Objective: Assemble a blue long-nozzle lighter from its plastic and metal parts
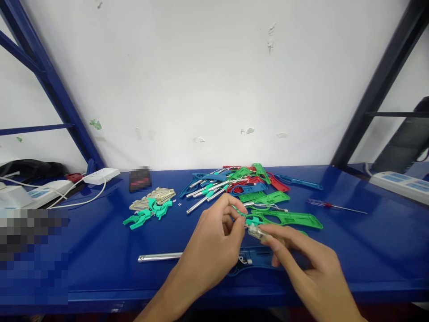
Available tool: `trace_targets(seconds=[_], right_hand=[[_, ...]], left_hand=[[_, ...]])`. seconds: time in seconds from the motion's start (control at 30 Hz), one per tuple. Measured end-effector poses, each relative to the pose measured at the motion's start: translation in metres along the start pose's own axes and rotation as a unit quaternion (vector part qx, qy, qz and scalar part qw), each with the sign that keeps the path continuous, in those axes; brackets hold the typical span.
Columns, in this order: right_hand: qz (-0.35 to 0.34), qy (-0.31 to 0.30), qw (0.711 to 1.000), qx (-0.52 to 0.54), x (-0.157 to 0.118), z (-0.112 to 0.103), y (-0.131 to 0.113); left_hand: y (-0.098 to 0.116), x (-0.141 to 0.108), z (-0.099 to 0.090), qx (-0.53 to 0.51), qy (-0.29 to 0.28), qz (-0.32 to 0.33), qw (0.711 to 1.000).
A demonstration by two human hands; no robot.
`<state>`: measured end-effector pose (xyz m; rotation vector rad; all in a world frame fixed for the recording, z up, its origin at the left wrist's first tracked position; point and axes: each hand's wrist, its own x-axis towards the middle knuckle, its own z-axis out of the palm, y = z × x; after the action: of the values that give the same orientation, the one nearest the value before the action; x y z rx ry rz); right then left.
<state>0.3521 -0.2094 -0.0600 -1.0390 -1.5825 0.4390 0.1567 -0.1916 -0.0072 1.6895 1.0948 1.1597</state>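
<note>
My right hand (306, 257) is closed on a small clear lighter fuel tank (256, 231), its whitish end pointing toward my left hand (214, 239). The left thumb and forefinger pinch together just beside that end; whatever is between them is too small to make out. Under both hands lies a blue lighter shell half (258, 255), partly covered by my fingers. A silver metal tube (159, 257) sticks out to the left from beneath my left wrist. A short white wire with a small connector shows inside the shell.
Behind my hands lies a pile of green, red and blue lighter shells (288, 218) with metal tubes. To the left are teal plastic triggers (144, 218) and clear fuel tanks (161, 195). A screwdriver (323, 203) rests at right; power strips (402, 185) stand at the sides.
</note>
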Motion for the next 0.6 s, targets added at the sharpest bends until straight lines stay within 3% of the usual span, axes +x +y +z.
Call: trace_targets(seconds=[0.23, 0.6], right_hand=[[-0.059, -0.013, 0.998, -0.019, 0.003, -0.004, 0.006], [-0.098, -0.026, 0.994, -0.027, 0.005, -0.002, 0.005]], left_hand=[[0.004, -0.002, 0.004, -0.025, -0.015, -0.007, 1.000], [0.003, -0.005, 0.011, -0.029, 0.024, -0.002, 0.999]])
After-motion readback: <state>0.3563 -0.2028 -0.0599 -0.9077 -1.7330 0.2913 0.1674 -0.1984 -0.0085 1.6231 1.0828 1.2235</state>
